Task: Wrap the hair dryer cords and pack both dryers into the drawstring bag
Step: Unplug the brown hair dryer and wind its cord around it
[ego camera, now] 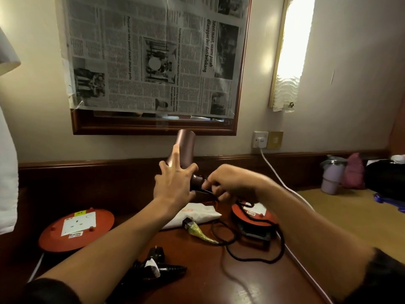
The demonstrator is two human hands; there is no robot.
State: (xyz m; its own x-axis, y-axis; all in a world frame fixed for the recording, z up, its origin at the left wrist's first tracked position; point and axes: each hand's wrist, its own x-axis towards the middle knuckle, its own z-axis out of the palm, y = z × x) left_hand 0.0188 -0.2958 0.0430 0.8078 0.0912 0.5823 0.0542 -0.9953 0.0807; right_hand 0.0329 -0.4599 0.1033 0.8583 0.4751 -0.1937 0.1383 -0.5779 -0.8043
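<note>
**Cord wrap under way on the pink dryer, bag still waiting**

You hold the pink hair dryer (183, 148) up over the desk (241, 277), barrel pointing at the wall. Your left hand (175, 183) steadies its body, fingers spread and mostly straight along the barrel with the thumb hooked round it. Your right hand (228, 185) is curled tight, pinching the black cord (256, 258) where it leaves the handle end. By the look of it, you are at the first turns of the wrap: most of the cord trails loose in loops across the desk.

The next move, as judged from here, calls for drawing that slack up and winding it round the handle without snagging it on the reel beside it.

The second dryer, a black one (162, 272), lies on the desk near your left forearm, its plug (158, 252) beside it; whether its cord is wrapped cannot be told. The white bag (197, 215) lies flat below your hands, nothing in it yet as far as can be seen.

The desk is dark polished wood. An orange extension reel (255, 216) sits to the right, and an orange socket disc (76, 229) to the left. A white cable (282, 181) runs from the wall socket (260, 139). Newspaper (153, 55) covers the framed mirror above, a wall light (291, 51) glows at right, and a lilac bottle (332, 177) stands on the floor beyond.
</note>
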